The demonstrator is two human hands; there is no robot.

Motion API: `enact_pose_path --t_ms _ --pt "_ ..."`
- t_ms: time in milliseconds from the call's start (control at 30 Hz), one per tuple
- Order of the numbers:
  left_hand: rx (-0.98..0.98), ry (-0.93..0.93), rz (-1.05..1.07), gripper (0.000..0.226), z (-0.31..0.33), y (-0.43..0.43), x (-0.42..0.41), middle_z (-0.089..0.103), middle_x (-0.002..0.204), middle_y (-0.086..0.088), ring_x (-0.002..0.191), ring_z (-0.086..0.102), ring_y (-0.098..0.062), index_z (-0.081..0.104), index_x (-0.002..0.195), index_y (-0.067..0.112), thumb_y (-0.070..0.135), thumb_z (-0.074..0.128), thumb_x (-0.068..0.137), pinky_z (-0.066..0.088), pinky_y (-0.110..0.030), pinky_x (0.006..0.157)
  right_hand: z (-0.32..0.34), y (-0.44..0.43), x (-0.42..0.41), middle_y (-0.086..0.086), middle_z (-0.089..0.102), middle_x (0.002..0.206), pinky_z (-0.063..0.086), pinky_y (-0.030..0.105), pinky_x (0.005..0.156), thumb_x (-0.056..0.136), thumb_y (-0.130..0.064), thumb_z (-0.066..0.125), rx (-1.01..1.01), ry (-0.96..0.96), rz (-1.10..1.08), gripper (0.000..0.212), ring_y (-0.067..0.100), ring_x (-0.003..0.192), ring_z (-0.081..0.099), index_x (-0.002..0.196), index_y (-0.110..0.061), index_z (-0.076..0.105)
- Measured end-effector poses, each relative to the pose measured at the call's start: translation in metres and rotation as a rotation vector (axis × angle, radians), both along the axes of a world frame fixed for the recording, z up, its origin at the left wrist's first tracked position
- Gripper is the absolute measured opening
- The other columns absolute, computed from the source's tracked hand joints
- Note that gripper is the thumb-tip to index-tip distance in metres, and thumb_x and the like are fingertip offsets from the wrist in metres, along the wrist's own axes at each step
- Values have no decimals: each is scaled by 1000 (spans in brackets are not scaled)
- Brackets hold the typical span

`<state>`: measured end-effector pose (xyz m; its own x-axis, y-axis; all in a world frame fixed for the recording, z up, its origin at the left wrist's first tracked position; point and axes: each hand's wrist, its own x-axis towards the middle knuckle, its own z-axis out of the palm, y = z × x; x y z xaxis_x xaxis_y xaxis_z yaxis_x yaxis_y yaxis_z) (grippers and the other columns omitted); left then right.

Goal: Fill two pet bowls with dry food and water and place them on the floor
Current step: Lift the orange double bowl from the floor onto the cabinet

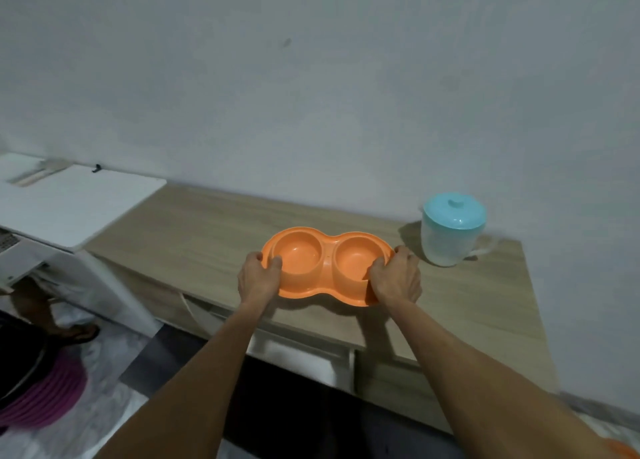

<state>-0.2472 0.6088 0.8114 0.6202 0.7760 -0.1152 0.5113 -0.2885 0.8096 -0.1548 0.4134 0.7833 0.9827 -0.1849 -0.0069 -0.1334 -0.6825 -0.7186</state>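
An orange double pet bowl (327, 261) with two round wells rests on a light wooden counter (207, 230). Both wells look bare inside. My left hand (258, 278) grips the bowl's left end, thumb over the rim. My right hand (396, 276) grips its right end the same way. To the right stands a translucent jug (450, 231) with a light-blue lid and a side handle, apart from the bowl; what it holds cannot be made out.
A white table (72, 202) joins the counter's left end. Another person's foot in a sandal (69, 330) and a pink round object (45, 396) are on the floor at the lower left. A plain wall runs behind the counter. Something orange (623, 450) shows at the bottom right corner.
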Motion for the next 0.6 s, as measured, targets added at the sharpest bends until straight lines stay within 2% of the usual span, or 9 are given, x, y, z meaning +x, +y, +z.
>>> enact_pose_path --t_ms 200,600 --pt "-41 17 -25 55 -30 72 33 57 132 -19 121 54 -37 48 136 3 35 62 92 43 -41 97 -21 67 28 14 54 122 51 49 86 93 -32 55 -45 40 -3 35 36 109 58 122 -13 48" --pt "1 140 -352 62 -94 136 75 62 130 -13 120 57 -33 53 134 13 52 62 86 46 -44 101 -56 105 39 18 60 123 47 48 89 95 -26 53 -136 47 -238 35 40 113 57 125 -8 49"
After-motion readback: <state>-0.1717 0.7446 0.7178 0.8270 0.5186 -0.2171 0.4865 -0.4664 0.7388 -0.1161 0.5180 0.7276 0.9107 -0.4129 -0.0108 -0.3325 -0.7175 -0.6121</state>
